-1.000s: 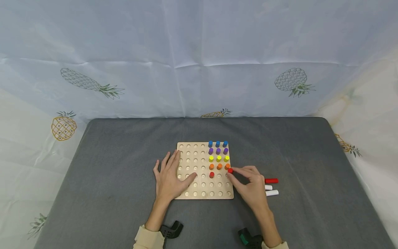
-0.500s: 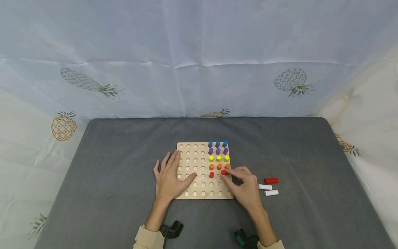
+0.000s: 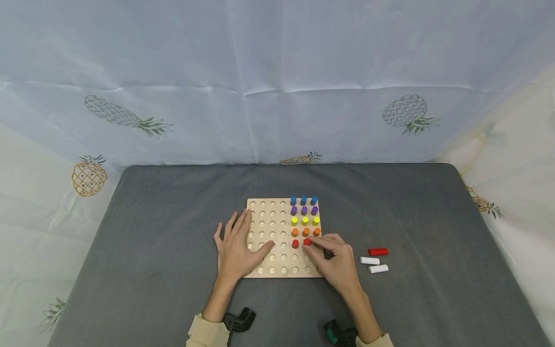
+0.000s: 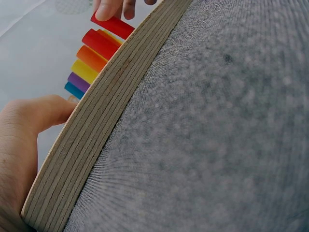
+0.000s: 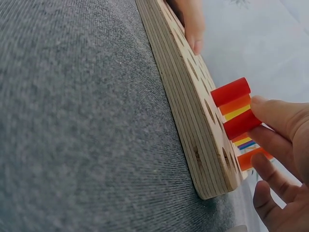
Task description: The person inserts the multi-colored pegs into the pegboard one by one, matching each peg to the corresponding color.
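My right hand [image 3: 336, 262] pinches a red peg [image 5: 243, 124] between thumb and finger. That peg stands upright at the wooden pegboard [image 3: 277, 262], just right of another red peg [image 3: 295, 244]; whether it is fully seated I cannot tell. My left hand [image 3: 236, 250] lies with fingers spread along the board's left edge, its thumb on the board's face. Behind the red pegs, rows of orange pegs [image 3: 295, 232], yellow pegs [image 3: 305, 220], purple pegs [image 3: 304, 210] and blue pegs [image 3: 303, 200] stand in the right-hand columns.
Right of the board, a loose red peg [image 3: 378, 251] and two white pegs [image 3: 369, 260] lie on the grey cloth-covered table [image 3: 173, 217]. Pineapple-print cloth [image 3: 277, 120] hangs behind the table. Black devices [image 3: 240, 320] sit at both wrists.
My right hand has moved left with the red peg, from the board's right edge to beside the other red peg. The left hand has stayed still.
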